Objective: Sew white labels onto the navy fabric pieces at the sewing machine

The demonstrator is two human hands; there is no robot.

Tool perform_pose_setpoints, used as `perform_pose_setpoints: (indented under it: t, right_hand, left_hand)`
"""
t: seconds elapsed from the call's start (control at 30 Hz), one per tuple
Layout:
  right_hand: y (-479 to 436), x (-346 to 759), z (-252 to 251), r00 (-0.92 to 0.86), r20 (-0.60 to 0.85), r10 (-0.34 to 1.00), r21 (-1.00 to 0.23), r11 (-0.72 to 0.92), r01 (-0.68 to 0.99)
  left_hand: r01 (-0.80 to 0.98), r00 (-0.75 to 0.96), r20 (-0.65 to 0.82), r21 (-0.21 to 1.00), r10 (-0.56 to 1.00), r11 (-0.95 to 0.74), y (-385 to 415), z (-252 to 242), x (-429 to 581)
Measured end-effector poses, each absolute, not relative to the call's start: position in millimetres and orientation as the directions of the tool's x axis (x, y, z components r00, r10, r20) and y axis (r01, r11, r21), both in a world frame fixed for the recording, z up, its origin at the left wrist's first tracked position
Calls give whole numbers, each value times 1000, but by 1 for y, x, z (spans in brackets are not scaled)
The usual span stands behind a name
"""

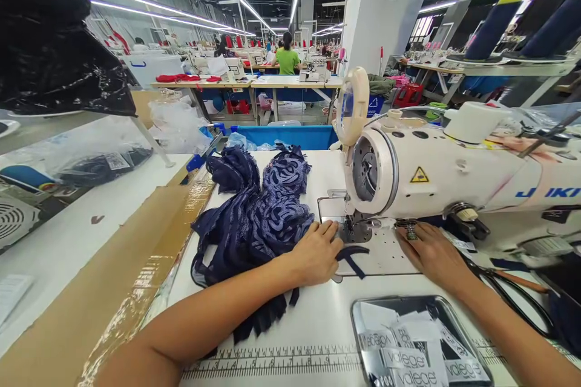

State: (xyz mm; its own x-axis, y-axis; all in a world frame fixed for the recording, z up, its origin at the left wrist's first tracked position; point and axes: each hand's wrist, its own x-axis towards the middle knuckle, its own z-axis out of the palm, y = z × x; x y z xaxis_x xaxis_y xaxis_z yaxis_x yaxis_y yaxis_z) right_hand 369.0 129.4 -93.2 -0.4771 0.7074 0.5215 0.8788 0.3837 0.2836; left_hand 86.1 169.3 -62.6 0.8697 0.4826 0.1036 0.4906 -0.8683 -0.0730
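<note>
A pile of navy lace fabric (258, 211) lies on the white sewing table (318, 326), left of the white sewing machine (436, 169). My left hand (315, 254) rests flat on the edge of the fabric, fingers stretched toward the presser foot (349, 230). A narrow navy strap (351, 257) sticks out from under that hand toward the needle plate. My right hand (431, 251) lies flat on the machine bed right of the presser foot, wearing a ring, with nothing in it.
A metal tray (363, 314) of white printed labels sits at the front. Scissors (508, 290) lie at the right. Brown cardboard (127, 278) lines the table's left edge. A blue bin (295, 135) stands behind. Other people work at benches far back.
</note>
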Motion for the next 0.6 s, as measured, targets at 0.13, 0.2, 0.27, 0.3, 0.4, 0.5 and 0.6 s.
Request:
perform_pose_setpoints:
  t: [0.13, 0.2, 0.27, 0.3, 0.4, 0.5, 0.6]
  right_hand:
    - [129, 368, -93, -500, 531, 684, 300, 400, 866]
    - [129, 369, -95, -496, 536, 683, 294, 400, 868]
    - [129, 370, -97, -488, 543, 684, 279, 401, 873]
    - [128, 370, -98, -485, 547, 682, 270, 405, 874]
    - [128, 371, -99, -486, 555, 675, 252, 421, 871]
    - [127, 371, -98, -490, 557, 671, 258, 421, 870]
    - [126, 371, -98, -490, 562, 666, 273, 410, 870]
  left_hand:
    - [538, 842, 111, -93, 529, -838, 168, -59, 89]
    - [555, 831, 105, -102, 546, -825, 166, -57, 91]
    - [575, 818, 102, -121, 566, -809, 163, -56, 92]
    - [584, 812, 100, -134, 575, -801, 160, -57, 93]
    - [612, 790, 94, -172, 606, -772, 153, -61, 95]
    - [645, 764, 109, -178, 636, -743, 146, -66, 96]
    - [660, 751, 128, -174, 648, -731, 142, -67, 96]
